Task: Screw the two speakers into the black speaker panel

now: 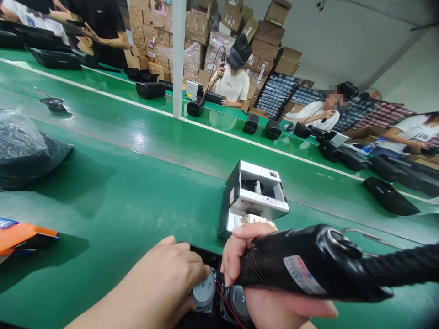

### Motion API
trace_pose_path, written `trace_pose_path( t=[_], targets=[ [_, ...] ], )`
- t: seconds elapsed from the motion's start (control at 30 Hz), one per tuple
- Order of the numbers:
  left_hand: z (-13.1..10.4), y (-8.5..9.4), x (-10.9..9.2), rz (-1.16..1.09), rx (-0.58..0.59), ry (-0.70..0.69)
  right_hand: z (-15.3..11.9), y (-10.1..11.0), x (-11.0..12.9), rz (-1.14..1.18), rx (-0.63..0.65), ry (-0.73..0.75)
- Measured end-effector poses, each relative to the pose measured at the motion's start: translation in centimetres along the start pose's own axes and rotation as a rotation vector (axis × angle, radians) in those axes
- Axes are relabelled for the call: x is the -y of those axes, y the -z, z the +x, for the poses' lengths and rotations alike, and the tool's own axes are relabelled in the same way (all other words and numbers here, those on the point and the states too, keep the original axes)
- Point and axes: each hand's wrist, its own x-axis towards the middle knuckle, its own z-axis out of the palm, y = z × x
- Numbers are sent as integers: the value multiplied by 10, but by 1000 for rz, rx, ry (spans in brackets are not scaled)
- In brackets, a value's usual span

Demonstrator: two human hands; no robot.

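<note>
My right hand [240, 256] grips a black electric screwdriver [308, 267] with a red-and-white label, its tip hidden behind my fingers. My left hand [168, 278] rests on a black speaker housing [202, 253] at the bottom edge, fingers pressed beside a round silver speaker magnet [203, 292]. A second speaker driver [238, 304] with a red wire lies under the screwdriver. Just beyond my hands stands a small white-and-grey screw feeder box [254, 196].
A green conveyor belt [144, 137] runs across the view. A plastic bag of dark parts [24, 151] and an orange packet [20, 235] lie at left. Black speaker housings [387, 194] line the far side, where several people work before stacked cardboard boxes [206, 27].
</note>
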Motion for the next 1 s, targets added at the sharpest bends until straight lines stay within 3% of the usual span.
trace_pose_path(
  t=[0.23, 0.83, 1.0],
  targets=[
    [0, -3, 1, 21, 33, 1, -8, 7, -3, -14, 56, -73],
    [2, 2, -8, 44, 59, 21, -3, -6, -8, 11, -32, -85],
    [5, -2, 2, 64, 58, 7, 3, 4, 14, -37, -99, -77]
  ],
)
